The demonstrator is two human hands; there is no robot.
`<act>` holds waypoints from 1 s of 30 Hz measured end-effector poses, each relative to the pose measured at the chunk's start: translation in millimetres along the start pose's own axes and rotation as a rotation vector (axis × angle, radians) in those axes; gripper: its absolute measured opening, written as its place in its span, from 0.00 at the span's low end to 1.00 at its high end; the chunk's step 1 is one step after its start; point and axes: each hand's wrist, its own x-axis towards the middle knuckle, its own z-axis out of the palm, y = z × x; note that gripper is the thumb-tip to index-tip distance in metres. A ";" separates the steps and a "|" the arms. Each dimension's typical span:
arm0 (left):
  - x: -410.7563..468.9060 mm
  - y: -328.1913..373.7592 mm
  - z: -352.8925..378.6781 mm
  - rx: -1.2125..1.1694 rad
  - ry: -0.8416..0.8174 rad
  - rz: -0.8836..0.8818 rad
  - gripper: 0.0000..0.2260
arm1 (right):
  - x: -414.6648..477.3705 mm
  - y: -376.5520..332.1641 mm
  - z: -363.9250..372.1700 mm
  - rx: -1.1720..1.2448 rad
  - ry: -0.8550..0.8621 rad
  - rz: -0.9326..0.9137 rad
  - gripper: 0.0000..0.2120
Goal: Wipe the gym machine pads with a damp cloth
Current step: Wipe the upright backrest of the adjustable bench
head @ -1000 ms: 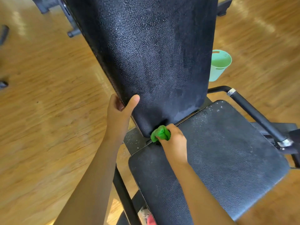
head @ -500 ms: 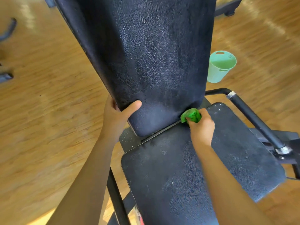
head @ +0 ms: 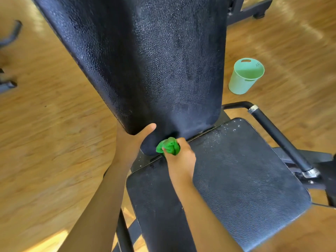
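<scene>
Cloth, crumpled green, against pebbled backrest pad

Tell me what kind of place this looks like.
Most likely a gym. A machine's black back pad and seat pad fill the view, with a grip bar beside the seat and another machine's frame on the wooden floor. The right hand holds a green cloth.
</scene>
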 end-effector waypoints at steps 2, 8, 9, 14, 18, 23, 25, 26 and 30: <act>-0.9 1.6 0.5 0.001 0.014 -0.002 0.29 | 14.6 -2.1 -14.2 0.025 0.016 0.013 0.07; -4.2 6.0 3.8 -0.024 0.005 -0.031 0.28 | 73.5 -6.3 -72.6 0.035 0.209 -0.033 0.09; -5.1 6.5 4.6 -0.028 0.011 -0.040 0.27 | 82.8 -4.9 -80.2 0.026 0.247 -0.042 0.08; -7.4 6.8 6.3 -0.057 -0.006 -0.068 0.20 | 90.9 15.4 -81.3 0.019 0.204 -0.019 0.09; -8.7 7.7 7.9 -0.061 -0.008 -0.065 0.18 | 81.8 48.4 -75.1 -0.016 0.089 0.026 0.09; -11.2 8.6 9.7 -0.041 0.001 -0.083 0.17 | 87.9 42.3 -86.7 -0.028 0.060 0.034 0.06; -12.3 9.3 10.0 -0.040 -0.003 -0.111 0.16 | 101.3 25.8 -98.5 0.003 0.193 -0.003 0.09; -12.5 9.3 9.8 -0.042 0.000 -0.120 0.17 | 110.8 15.6 -103.9 0.012 0.255 -0.029 0.12; -11.4 10.5 8.2 -0.047 0.000 -0.114 0.22 | 132.1 -0.7 -114.2 0.050 0.249 -0.118 0.11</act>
